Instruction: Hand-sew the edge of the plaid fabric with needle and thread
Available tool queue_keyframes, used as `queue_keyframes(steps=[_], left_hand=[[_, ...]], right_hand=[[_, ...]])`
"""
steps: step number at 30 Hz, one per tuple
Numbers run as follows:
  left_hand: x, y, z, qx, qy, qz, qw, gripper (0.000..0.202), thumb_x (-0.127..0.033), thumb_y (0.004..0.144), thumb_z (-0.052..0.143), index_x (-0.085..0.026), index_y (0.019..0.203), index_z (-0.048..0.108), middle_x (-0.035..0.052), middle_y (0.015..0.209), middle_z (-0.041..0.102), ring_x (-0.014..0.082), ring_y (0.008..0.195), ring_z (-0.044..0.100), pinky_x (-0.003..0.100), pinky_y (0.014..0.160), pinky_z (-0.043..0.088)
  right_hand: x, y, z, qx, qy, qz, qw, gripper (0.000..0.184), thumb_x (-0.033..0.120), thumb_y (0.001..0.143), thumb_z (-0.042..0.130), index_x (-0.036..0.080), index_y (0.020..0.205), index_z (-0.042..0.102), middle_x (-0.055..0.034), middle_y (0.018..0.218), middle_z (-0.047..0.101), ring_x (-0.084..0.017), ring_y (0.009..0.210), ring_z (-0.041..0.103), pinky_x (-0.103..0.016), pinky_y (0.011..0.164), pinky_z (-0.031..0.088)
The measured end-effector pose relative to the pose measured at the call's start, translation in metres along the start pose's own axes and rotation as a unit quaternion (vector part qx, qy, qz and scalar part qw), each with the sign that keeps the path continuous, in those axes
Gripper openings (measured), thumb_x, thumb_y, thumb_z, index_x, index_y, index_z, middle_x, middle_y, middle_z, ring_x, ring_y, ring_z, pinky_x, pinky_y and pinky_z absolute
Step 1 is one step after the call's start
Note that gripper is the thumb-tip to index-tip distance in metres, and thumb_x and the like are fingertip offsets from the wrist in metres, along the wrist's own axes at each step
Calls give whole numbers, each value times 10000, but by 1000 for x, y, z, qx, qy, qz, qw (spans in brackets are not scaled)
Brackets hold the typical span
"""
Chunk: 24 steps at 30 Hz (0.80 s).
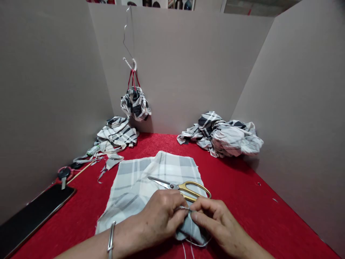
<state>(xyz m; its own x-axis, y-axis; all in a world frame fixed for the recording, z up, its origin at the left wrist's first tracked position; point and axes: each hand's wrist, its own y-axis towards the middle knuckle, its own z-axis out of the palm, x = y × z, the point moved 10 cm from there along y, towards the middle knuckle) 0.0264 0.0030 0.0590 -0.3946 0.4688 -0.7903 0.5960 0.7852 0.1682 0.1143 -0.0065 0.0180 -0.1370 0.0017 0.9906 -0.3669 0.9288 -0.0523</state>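
Both hands meet low in the middle of the view over a bunched grey piece of cloth [190, 230]. My left hand [164, 210], with a silver bangle on its wrist, pinches the cloth's edge between thumb and fingers. From the other side my right hand [212, 217] pinches the same edge, its fingertips almost touching the left ones. Pale threads hang below; whether a needle is held cannot be made out. Gold-handled scissors [172, 185] lie just beyond the hands with their blades slightly apart. Under them a grey and white checked fabric [132, 183] is spread out.
A checked pouch [136, 104] hangs by red cords from a hook on the back panel. Crumpled fabric [117, 133] lies back left, with a larger heap [229, 136] back right. A phone [35, 212] and a key [64, 176] lie left on the red tabletop [256, 201].
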Motion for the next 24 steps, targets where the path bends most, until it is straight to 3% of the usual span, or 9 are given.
queue_keyframes(steps=[3,6,9,12,24], left_hand=[[26,-1,-3,-38,-164,-111,979,89,-239,746,563,-156,743,593,-17,619,538,108,560,446,214,525,339],[40,-1,3,-17,-279,-174,944,210,-285,675,644,-139,812,579,-51,567,488,80,498,380,201,482,303],[41,-1,10,20,-334,-193,922,233,-313,647,671,-110,750,615,-37,552,503,74,497,386,207,499,313],[43,-1,11,22,-366,-199,909,213,-313,644,676,-111,696,633,-27,551,515,75,504,397,208,506,318],[47,-2,12,28,-387,-200,899,193,-283,627,672,-100,675,637,-33,526,499,71,486,374,213,499,282]], right_hand=[[-3,1,-3,-4,23,6,1000,302,427,764,612,130,714,611,40,539,431,-93,493,340,-217,464,259],[-5,2,-3,2,26,11,1000,297,418,769,613,123,745,639,29,555,453,-97,505,353,-220,472,263],[-2,2,-3,16,20,-1,1000,274,396,785,604,131,787,675,4,618,512,-112,554,394,-227,505,296],[-2,1,-1,30,36,-3,999,253,369,807,588,146,858,698,-13,676,549,-123,590,420,-236,529,315],[-7,0,8,65,97,26,993,240,327,791,612,121,876,701,16,605,444,-95,541,324,-224,486,228]])
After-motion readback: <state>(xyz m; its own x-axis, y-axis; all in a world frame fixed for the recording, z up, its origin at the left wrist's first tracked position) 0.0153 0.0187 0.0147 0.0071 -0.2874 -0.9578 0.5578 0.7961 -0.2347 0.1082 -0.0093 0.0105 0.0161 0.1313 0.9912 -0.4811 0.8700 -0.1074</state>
